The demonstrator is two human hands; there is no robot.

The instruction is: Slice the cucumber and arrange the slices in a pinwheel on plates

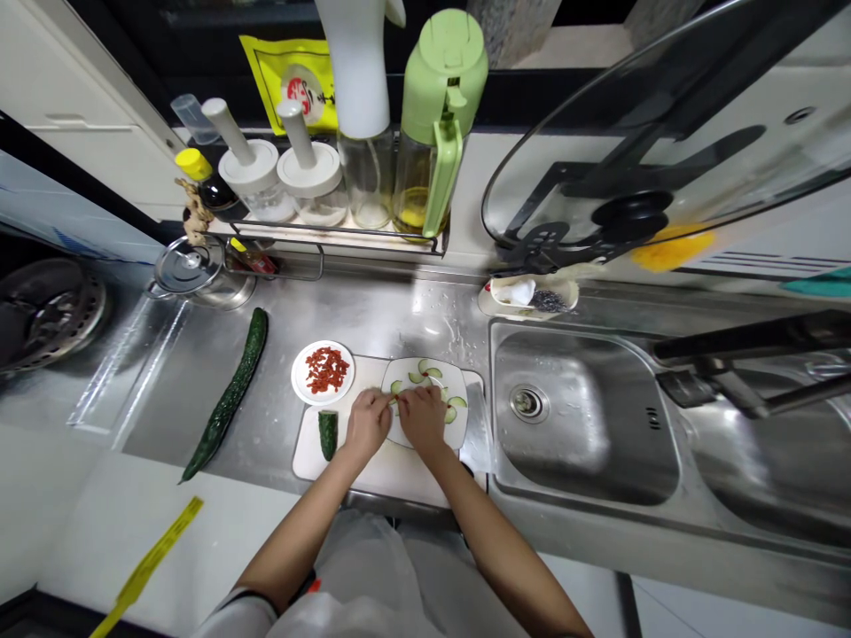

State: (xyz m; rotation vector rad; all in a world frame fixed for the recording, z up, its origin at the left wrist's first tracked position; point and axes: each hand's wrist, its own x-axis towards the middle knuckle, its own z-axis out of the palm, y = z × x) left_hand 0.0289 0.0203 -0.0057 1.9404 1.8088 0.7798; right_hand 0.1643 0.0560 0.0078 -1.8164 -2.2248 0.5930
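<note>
A white squarish plate (pixel 457 431) lies on a pale cutting board (pixel 386 471), with thin green-edged cucumber slices (pixel 425 372) arranged on it and tiny red bits among them. My left hand (pixel 368 424) is at the plate's left rim, its fingers pinched together beside a slice. Over the plate's middle is my right hand (pixel 424 415), fingers bent and closed, its tips meeting those of the left. Whatever lies between the fingertips is too small to make out. Left of my hands, a cut cucumber piece (pixel 328 434) rests on the board, below a white dish (pixel 299 377) of small red dried berries (pixel 325 369).
A long whole cucumber (pixel 230 394) lies on the steel counter at left, near a lidded pot (pixel 199 270). To the right are a knife blade (pixel 476 425) and the sink (pixel 578 425). Behind, a rack (pixel 372 235) bears jars and a green oil bottle (pixel 435 115).
</note>
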